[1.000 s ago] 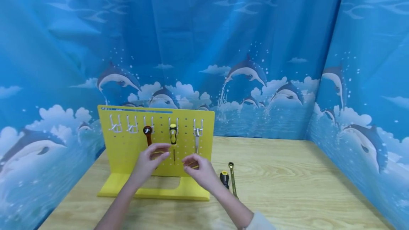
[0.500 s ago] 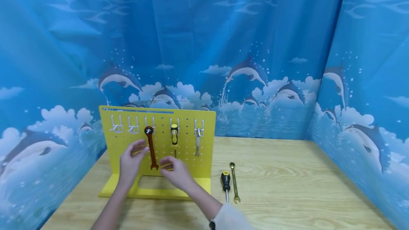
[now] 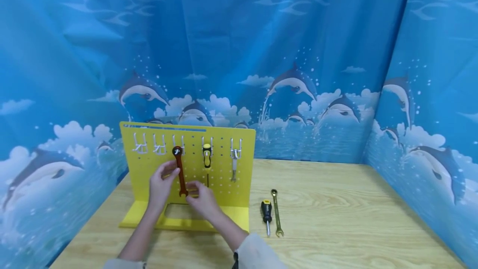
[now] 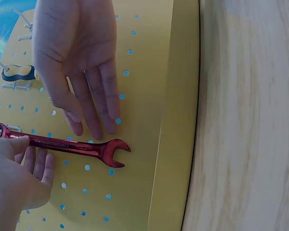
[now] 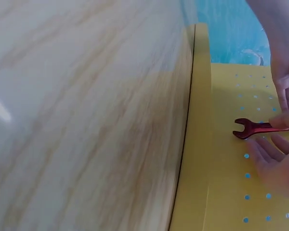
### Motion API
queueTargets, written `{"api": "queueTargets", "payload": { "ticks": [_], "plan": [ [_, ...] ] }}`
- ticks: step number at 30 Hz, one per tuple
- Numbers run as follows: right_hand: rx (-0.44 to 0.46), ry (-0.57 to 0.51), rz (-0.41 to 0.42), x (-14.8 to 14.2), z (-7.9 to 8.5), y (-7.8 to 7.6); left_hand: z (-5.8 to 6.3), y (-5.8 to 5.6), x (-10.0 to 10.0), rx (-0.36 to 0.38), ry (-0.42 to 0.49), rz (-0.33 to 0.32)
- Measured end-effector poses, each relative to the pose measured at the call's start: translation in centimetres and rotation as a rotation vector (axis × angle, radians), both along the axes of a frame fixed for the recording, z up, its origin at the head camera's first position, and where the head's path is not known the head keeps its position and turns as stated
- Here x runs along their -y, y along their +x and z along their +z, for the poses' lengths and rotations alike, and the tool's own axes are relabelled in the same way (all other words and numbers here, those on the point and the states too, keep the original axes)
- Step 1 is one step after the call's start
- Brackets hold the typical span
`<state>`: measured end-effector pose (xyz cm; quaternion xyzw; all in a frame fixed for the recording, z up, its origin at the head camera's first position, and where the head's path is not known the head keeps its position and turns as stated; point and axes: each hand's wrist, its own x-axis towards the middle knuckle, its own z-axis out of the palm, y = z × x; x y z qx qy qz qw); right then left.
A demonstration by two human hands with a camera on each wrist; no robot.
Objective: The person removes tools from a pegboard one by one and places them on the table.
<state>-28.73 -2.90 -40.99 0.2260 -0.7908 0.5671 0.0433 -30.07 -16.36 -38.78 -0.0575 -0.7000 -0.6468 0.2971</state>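
Observation:
A red combination wrench [image 3: 181, 172] hangs by its ring end from a hook on the yellow pegboard [image 3: 139, 179], its jaw end down and slightly to the right. My left hand [image 3: 159, 188] is at the left of the shaft; in the left wrist view its thumb overlaps the wrench [image 4: 77, 146] near the ring end, its fingers loosely extended beyond. Beside the lower end is my right hand [image 3: 205, 203], fingers relaxed and pointing toward the wrench. In the right wrist view its thumb overlaps the shaft, part of which it hides.
To the right on the board hang a yellow-and-black screwdriver [image 3: 207, 155] and a silver wrench [image 3: 234, 170]. Two more hooks [image 3: 159, 148] are at the left. A black-handled screwdriver [image 3: 266, 212] and a gold wrench [image 3: 277, 215] lie on the wooden table [image 3: 354, 219].
The right hand has moved left from near the silver wrench to the red wrench's lower end. The left hand dropped left off the shaft, then came back close to it.

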Motion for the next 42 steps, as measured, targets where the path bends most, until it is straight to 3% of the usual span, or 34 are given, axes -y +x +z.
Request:
{"api": "queueTargets", "payload": {
  "ticks": [16,27,42],
  "plan": [
    [-0.183,0.27,0.042,-0.2,-0.6,-0.2,0.5,0.7,0.1,-0.001,-0.079,-0.05],
    [-0.285,0.239,0.045,-0.8,-0.8,0.3,0.9,1.4,-0.1,-0.003,-0.021,-0.111],
    [-0.217,0.195,0.117,-2.1,0.3,1.5,1.7,3.0,-0.4,0.04,0.026,-0.152]
  ]
}}
